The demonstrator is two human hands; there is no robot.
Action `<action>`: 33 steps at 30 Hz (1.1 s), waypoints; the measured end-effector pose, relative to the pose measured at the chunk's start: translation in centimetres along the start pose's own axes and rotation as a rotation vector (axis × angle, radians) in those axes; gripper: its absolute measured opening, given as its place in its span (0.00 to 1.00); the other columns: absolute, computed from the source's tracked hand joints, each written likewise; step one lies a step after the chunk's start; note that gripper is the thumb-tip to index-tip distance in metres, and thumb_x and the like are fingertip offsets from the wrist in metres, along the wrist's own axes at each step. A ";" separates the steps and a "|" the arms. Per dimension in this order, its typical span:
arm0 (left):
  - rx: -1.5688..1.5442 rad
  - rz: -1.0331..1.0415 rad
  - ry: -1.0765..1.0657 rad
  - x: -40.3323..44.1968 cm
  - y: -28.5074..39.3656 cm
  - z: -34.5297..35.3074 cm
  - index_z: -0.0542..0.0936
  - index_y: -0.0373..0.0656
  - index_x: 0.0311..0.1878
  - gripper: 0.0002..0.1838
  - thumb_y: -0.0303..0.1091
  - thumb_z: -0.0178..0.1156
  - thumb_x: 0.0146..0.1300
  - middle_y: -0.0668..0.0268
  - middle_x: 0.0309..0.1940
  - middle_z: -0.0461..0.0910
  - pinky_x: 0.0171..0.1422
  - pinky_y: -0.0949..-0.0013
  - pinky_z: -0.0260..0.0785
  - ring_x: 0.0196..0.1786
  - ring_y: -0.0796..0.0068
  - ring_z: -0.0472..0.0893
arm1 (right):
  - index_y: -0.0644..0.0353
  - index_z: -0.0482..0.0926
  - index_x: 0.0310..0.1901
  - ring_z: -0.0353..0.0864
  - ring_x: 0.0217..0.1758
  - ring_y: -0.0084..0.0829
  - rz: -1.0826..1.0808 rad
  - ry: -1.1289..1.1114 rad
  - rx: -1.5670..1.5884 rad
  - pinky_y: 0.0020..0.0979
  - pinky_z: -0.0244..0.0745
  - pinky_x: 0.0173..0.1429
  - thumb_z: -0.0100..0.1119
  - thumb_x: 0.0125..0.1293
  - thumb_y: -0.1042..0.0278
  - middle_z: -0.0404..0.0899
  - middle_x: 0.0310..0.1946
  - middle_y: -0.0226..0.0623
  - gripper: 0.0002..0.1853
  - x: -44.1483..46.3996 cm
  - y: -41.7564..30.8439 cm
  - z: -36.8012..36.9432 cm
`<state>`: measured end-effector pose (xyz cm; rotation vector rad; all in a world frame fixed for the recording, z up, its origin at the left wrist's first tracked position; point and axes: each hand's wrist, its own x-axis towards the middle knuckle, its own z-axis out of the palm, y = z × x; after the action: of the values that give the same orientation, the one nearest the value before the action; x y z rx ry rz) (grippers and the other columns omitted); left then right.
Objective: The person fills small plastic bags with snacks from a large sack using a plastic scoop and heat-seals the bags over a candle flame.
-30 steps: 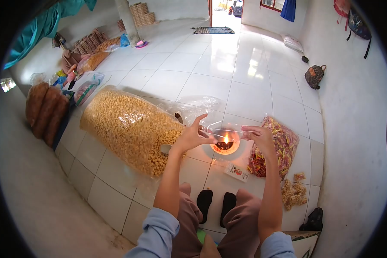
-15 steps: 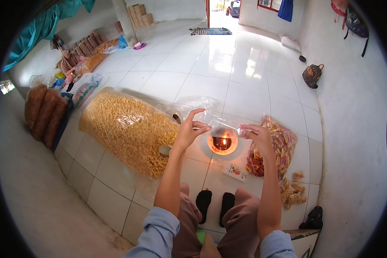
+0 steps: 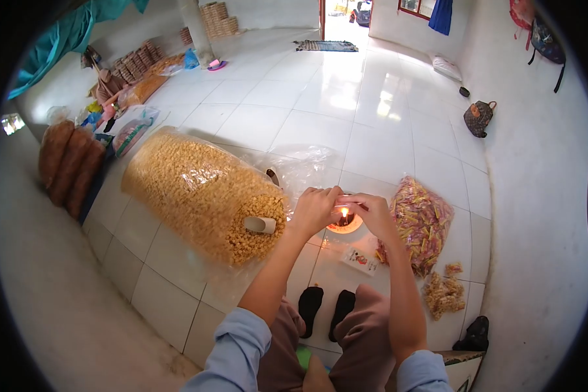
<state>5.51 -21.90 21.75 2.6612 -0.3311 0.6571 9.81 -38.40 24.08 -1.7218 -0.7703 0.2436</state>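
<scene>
My left hand [image 3: 317,212] and my right hand [image 3: 372,215] are close together, fingertips pinching a small clear plastic bag [image 3: 343,203] that is mostly hidden by the fingers. The bag is just above a small flame [image 3: 345,212], which burns in a round white bowl [image 3: 347,228] with something dark inside. To the left lies a large transparent sack [image 3: 183,170] of puffed yellow snack pieces. A pale scoop [image 3: 260,225] rests among the pieces at its mouth. On the right is a bag of red and yellow packets [image 3: 423,225].
A small white printed box [image 3: 359,260] lies in front of the bowl. Small filled packets [image 3: 444,294] are on the tiles at right. Tall brown filled bags [image 3: 68,166] stand at left. Crumpled clear plastic [image 3: 300,160] lies behind the sack. A backpack [image 3: 479,119] leans on the right wall.
My hands have come together over the flame; before, they were apart with the clear plastic stretched between them. The scoop shows more fully now, and the view has shifted slightly.
</scene>
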 end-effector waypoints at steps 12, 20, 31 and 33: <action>-0.069 -0.075 0.097 -1.3 -0.1 -2.9 0.72 0.46 0.37 0.19 0.33 0.68 0.41 0.66 0.25 0.77 0.34 0.63 0.68 0.30 0.65 0.78 | 0.62 0.79 0.34 0.75 0.37 0.35 -0.223 0.083 -0.191 0.31 0.71 0.43 0.57 0.56 0.75 0.78 0.30 0.38 0.05 0.8 -1.2 3.6; -0.057 -0.426 0.366 -7.2 -4.8 -7.1 0.74 0.43 0.35 0.13 0.32 0.66 0.47 0.63 0.24 0.78 0.32 0.64 0.69 0.28 0.62 0.79 | 0.60 0.78 0.36 0.72 0.43 0.35 -0.509 -0.079 -0.180 0.33 0.65 0.53 0.56 0.58 0.71 0.78 0.35 0.37 0.06 5.0 -3.2 12.3; -0.553 -1.012 0.538 -20.8 -17.5 1.0 0.75 0.38 0.36 0.12 0.32 0.66 0.52 0.70 0.28 0.77 0.37 0.76 0.69 0.31 0.82 0.75 | 0.61 0.67 0.55 0.61 0.60 0.48 0.131 -0.416 -0.384 0.42 0.59 0.63 0.62 0.54 0.68 0.66 0.55 0.47 0.26 8.5 18.6 25.3; -0.616 -1.086 0.579 -22.2 -18.7 4.1 0.74 0.37 0.35 0.12 0.32 0.66 0.53 0.70 0.27 0.76 0.37 0.77 0.68 0.31 0.83 0.74 | 0.63 0.63 0.57 0.60 0.62 0.50 0.074 -0.318 -0.493 0.43 0.57 0.64 0.64 0.52 0.67 0.64 0.56 0.47 0.31 7.4 22.1 28.2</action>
<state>-6.25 -3.77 1.95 1.5858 0.8652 0.7178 8.35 -14.03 -3.20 -2.2105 -1.0631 0.4102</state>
